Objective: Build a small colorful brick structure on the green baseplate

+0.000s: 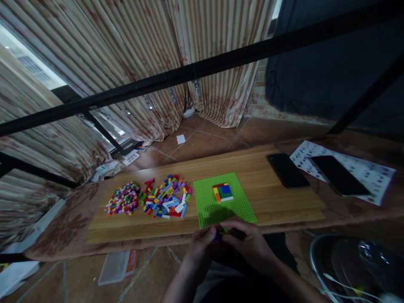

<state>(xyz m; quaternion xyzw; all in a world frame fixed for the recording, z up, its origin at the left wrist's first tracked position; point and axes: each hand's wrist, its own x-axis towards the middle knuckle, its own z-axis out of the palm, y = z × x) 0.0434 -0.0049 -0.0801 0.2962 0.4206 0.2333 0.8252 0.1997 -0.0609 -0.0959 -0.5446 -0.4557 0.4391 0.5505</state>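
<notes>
My left hand [201,246] and my right hand [248,240] meet in front of the board's near edge. Pinched in the left fingers is a dark blue toy brick [217,236]. Between the right fingertips shows a yellow-green toy brick [226,229]; whether the two bricks are joined, I cannot tell. Just beyond my hands lies a green baseplate [206,195], partly in their shadow. On it stands a small square build [224,192] of blue, green, yellow, orange, red and white bricks.
Left of the baseplate lie a pile of mixed bricks [167,198] and a heap of tiny pieces [124,198] on the wooden board [252,168]. Rightward are a black phone [288,170], another phone [341,174] and a printed sheet [380,179]. A dark bar [214,69] crosses beyond the board.
</notes>
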